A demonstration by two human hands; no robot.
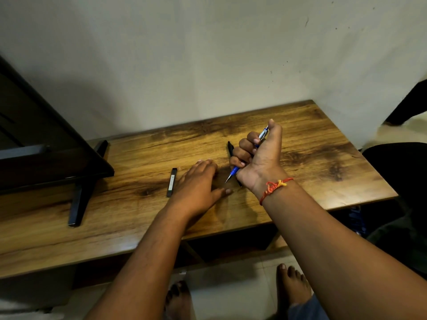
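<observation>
Currently gripping blue mechanical pencil (235,171) in right hand (258,158) fist-style, tip down, just beside left hand (198,181) lying flat and open on table (312,146), with black lead case (172,182) just left of it.

Bare wood-grain tabletop (323,162) shows at right and along the near edge. A black flat screen (46,144) and its long black metal foot (79,199) block the left. A slim black rectangular case (172,182) lies beside the left hand (198,181), a black pen (230,147) beyond the right hand (256,158)
</observation>
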